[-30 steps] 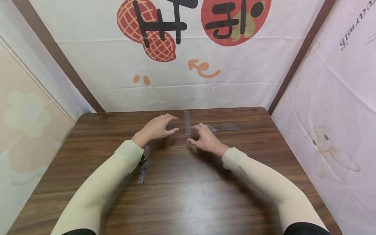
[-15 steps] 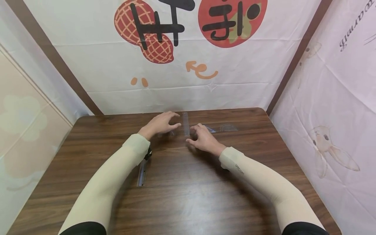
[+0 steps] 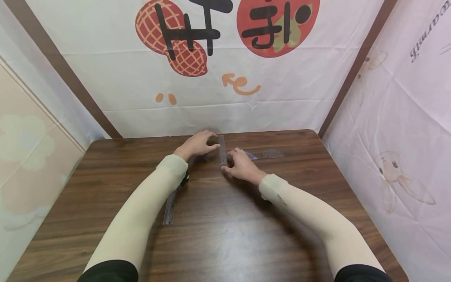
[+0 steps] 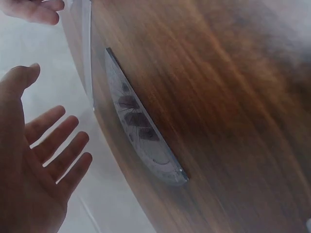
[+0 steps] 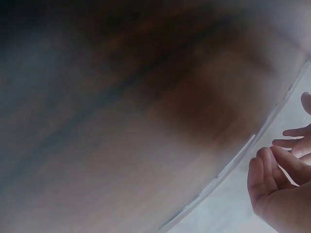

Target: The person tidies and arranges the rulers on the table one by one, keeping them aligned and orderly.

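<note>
Near the back of the table, a clear ruler (image 3: 222, 150) lies lengthwise between the two hands. My left hand (image 3: 198, 145) hovers just left of it, fingers spread and thumb apart, holding nothing. On the ruler's right side is my right hand (image 3: 243, 166), its fingers loosely bent and the thumb apart, near the ruler's front end. In the left wrist view a clear protractor (image 4: 138, 119) lies on the table, beside the ruler (image 4: 87, 53) and close to the left hand (image 4: 41, 150). The right wrist view shows the right hand (image 5: 279, 189) with bent fingers and nothing in them.
A blue-marked set square (image 3: 251, 155) lies beyond the right hand, with another protractor (image 3: 273, 153) to its right. A second ruler (image 3: 169, 209) is partly hidden under the left forearm. Printed cloth (image 3: 282, 94) surrounds the wooden table (image 3: 232, 231) behind and at the sides.
My left hand has moved right and slightly back, closer to the clear ruler. The left forearm now covers more of the second ruler. My right hand has barely shifted.
</note>
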`<state>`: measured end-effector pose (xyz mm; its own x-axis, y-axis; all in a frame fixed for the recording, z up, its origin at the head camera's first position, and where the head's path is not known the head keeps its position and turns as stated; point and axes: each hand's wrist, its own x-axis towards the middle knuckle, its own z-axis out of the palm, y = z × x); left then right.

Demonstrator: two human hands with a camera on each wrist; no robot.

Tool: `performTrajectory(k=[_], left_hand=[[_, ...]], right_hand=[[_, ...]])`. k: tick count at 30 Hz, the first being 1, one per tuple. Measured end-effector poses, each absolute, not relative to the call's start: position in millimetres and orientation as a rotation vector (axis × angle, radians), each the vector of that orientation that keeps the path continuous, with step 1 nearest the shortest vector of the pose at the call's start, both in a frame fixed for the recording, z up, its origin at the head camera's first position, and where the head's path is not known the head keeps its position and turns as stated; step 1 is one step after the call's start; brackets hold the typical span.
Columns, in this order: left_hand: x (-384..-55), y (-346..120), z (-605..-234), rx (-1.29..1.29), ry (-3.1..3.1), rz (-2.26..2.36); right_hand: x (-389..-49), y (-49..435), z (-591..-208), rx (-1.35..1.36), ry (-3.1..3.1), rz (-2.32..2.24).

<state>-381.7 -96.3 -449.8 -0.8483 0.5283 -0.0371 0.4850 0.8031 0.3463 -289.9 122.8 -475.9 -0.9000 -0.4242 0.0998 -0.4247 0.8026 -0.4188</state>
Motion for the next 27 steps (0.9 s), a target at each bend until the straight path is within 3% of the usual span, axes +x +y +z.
performTrajectory(k=[27], left_hand=[[-414.2,-70.8,-472.9,0.684,2.875,0.484]], right_hand=[[-302.1,120.1,-479.5,0.674,-3.038,0.447]])
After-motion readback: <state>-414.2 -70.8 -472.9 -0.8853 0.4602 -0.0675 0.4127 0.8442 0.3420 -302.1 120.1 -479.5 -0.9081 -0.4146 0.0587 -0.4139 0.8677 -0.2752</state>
